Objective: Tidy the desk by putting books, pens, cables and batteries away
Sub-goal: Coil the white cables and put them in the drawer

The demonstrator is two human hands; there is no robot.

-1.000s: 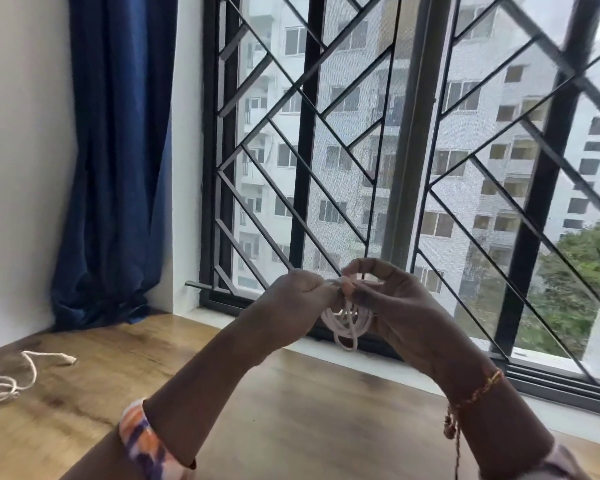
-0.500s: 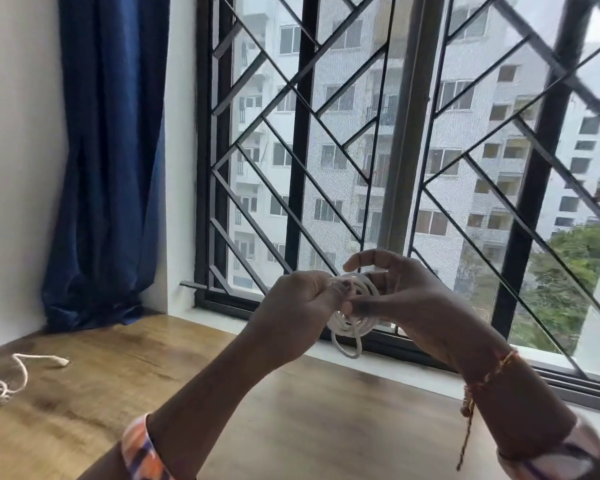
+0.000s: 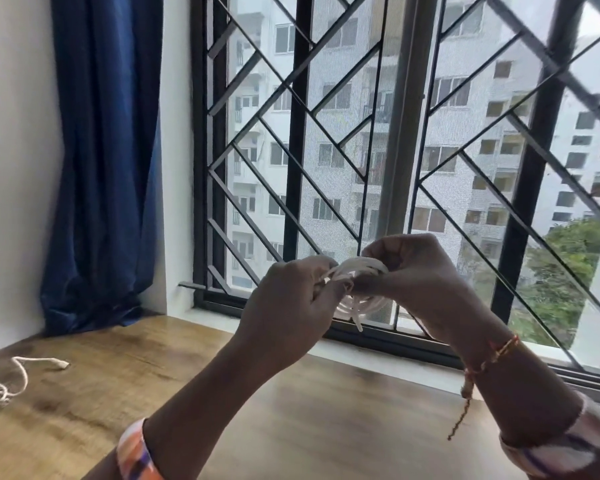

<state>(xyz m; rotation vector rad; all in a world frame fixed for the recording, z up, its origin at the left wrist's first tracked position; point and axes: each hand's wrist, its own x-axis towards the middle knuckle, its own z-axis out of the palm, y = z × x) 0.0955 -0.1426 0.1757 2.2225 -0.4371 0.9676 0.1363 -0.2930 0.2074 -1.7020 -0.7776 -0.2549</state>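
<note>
Centre frame, above the table (image 3: 309,410): left hand (image 3: 288,306) and right hand (image 3: 420,282) both pinch the coiled white cable (image 3: 359,271), probably securing its loops. Second cable (image 3: 18,375) lies lower left.

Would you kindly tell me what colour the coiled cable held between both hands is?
White; the coiled cable shows best in the head view.

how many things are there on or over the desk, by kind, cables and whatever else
White cables: 2, a coiled one gripped between the left hand and right hand, and a loose one lying on the desk at far left.
Blue curtains: 1
Books, pens, batteries: 0 in view
Total: 3
</note>
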